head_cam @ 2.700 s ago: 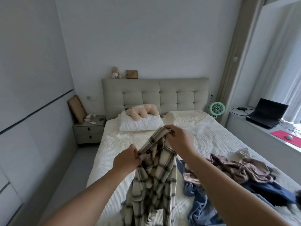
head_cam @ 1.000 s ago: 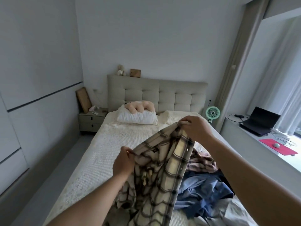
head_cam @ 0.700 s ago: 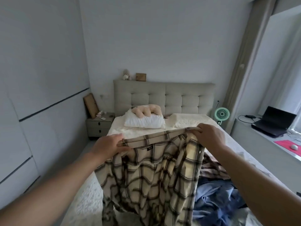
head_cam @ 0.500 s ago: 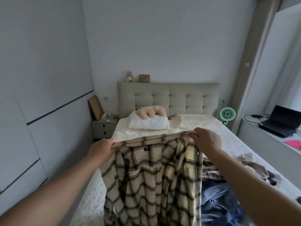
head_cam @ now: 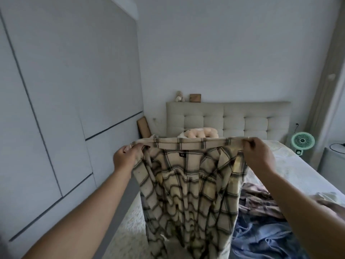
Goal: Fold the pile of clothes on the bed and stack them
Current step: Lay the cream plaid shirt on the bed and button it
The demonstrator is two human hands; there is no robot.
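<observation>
Bedroom, bed (head_cam: pixel 291 171) ahead. Left hand (head_cam: pixel 125 159) and right hand (head_cam: pixel 258 156) pinch the shirt (head_cam: pixel 190 186) taut by its top edge, hanging above the pile (head_cam: pixel 261 230). Best lowered flat, edge level, before folding.

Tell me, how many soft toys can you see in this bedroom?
2. A small teddy sits on top of the headboard, beside a wooden block. A larger peach plush lies behind the held plaid shirt. The shirt may hide others.
</observation>
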